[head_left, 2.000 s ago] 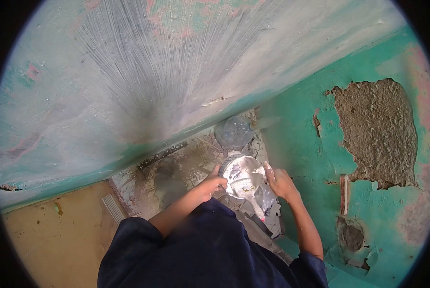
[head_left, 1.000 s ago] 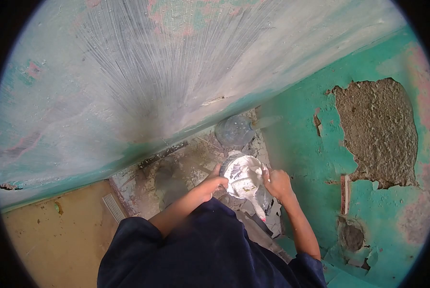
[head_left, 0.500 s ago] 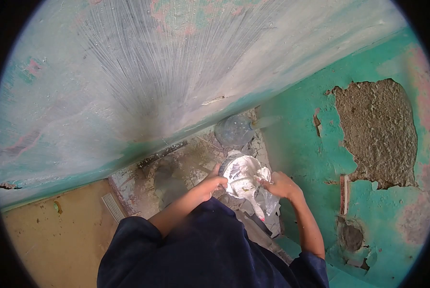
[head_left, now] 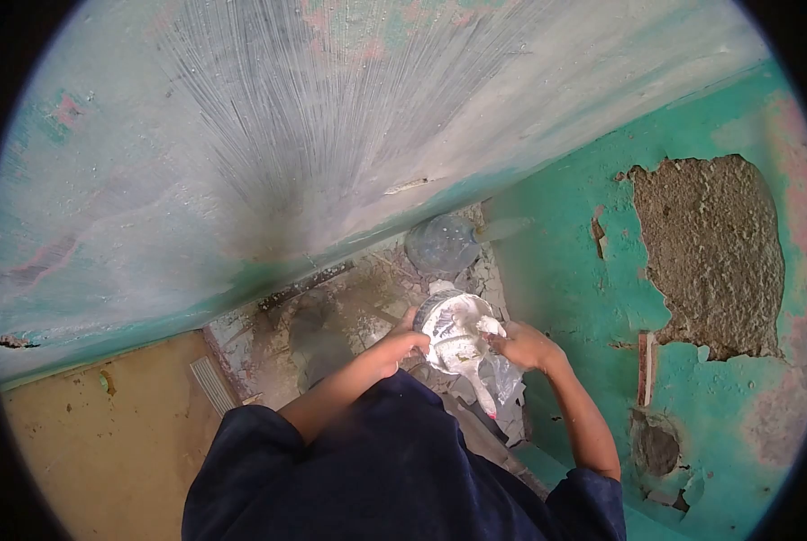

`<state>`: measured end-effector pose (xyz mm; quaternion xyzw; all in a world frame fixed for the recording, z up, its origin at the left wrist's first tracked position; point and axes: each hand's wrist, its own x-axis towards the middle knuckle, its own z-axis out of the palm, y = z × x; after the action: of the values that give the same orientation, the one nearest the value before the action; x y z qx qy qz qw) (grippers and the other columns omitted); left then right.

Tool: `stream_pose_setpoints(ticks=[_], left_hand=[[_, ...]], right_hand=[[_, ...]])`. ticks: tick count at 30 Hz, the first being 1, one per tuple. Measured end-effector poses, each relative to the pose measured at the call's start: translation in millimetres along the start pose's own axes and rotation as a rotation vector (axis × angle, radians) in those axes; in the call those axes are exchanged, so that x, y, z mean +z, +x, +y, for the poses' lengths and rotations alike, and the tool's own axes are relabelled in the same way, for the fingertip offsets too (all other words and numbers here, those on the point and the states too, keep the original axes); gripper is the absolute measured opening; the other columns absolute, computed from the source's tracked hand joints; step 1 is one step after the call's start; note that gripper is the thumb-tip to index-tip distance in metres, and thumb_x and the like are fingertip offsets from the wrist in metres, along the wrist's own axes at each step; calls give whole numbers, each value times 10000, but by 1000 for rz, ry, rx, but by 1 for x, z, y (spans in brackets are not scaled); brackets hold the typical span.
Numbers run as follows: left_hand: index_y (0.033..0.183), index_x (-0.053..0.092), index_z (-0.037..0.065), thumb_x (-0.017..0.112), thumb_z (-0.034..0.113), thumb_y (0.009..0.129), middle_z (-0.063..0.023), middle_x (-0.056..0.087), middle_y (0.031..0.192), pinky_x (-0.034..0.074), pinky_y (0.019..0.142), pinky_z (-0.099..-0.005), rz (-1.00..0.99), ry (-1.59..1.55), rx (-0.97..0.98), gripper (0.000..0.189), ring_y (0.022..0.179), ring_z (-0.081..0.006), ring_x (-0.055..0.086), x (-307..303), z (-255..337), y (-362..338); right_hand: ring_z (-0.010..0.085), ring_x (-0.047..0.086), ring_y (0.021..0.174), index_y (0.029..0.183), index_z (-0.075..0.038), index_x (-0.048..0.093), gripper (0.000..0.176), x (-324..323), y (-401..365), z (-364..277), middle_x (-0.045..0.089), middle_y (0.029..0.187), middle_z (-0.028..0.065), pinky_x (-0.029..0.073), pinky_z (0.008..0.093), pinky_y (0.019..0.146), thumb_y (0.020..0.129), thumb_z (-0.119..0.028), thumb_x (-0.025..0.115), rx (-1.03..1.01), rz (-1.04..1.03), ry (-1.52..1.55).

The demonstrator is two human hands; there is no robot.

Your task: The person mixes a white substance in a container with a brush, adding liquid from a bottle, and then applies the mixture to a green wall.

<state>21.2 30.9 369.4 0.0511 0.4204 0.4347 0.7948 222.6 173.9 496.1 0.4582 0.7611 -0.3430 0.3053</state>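
A round container [head_left: 439,353] smeared with white paste is held in front of my body. My left hand [head_left: 403,344] grips its left rim, thumb on the near side. At the right edge of the container, my right hand [head_left: 522,346] has its fingers closed round something coated in white paste [head_left: 489,325]; its shape is hard to make out. A paste-covered handle [head_left: 483,395] with a reddish tip sticks out from the container toward the lower right. Clear crumpled plastic [head_left: 507,380] hangs just below my right hand.
A large clear bottle [head_left: 442,244] lies in the corner on the debris-strewn floor. The grey-streaked wall [head_left: 286,135] rises ahead; the green wall [head_left: 565,270] with a broken plaster patch [head_left: 714,252] stands right. A tan board [head_left: 106,433] is at the lower left.
My right hand has shifted slightly, and the white-coated thing at its fingers sits a little higher and farther left. My left hand still holds the container.
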Motion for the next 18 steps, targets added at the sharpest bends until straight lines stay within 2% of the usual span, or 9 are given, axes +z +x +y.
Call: stream_pose_setpoints(ticks=[6,8,12,13,14,15,17,18], left_hand=[[1466,241,153,588,21,689,-57,546,1106,451,811,-308,4,-19,-10,861,921,-140,557,-5,-8,7],[1474,225,152,588,29,691,-58,546,1108,448,821,-315,-13,-9,-4,872,921,-144,557,-5,-5,5],[1483,206,144,583,46,703,-60,547,1109,442,843,-326,-15,11,1,873,912,-149,559,-3,-4,4],[1483,206,144,583,46,703,-60,547,1109,442,843,-326,-15,10,2,873,912,-149,559,-2,-3,3],[1470,240,141,561,-19,688,-58,553,1078,456,755,-285,-1,-27,-2,860,871,-134,562,0,-1,2],[1456,274,137,540,-83,674,-56,559,1048,469,668,-244,13,-63,-6,855,829,-120,565,1,0,1],[1455,274,138,539,-81,675,-55,558,1047,468,664,-244,12,-70,-10,853,823,-120,563,-3,-6,6],[1455,274,139,537,-79,676,-55,557,1045,467,660,-244,10,-76,-14,850,817,-120,561,-2,-5,6]], right_hand=[[431,613,924,982,64,643,562,-11,-10,-14,646,963,289,456,452,837,907,-480,523,5,55,-35],[444,587,1070,1093,74,632,654,-20,-16,-22,621,1081,328,445,466,931,915,-530,456,11,-38,-71],[461,584,1049,1046,81,644,704,-23,-15,-23,624,1042,338,443,471,930,931,-569,399,66,-145,-8],[471,588,967,948,95,635,702,-21,-17,-25,617,976,343,444,485,872,937,-568,404,66,-31,16],[481,592,884,850,110,627,716,-19,-20,-26,610,911,349,446,499,814,942,-566,409,67,84,40],[481,592,884,850,110,627,716,-13,-17,-20,610,911,349,446,499,814,942,-566,409,67,84,41],[503,579,919,852,114,629,737,1,-6,-4,607,908,357,439,514,847,963,-564,362,4,213,-45],[503,579,919,852,114,629,737,1,-5,-4,607,908,357,439,514,847,963,-564,362,4,213,-44]])
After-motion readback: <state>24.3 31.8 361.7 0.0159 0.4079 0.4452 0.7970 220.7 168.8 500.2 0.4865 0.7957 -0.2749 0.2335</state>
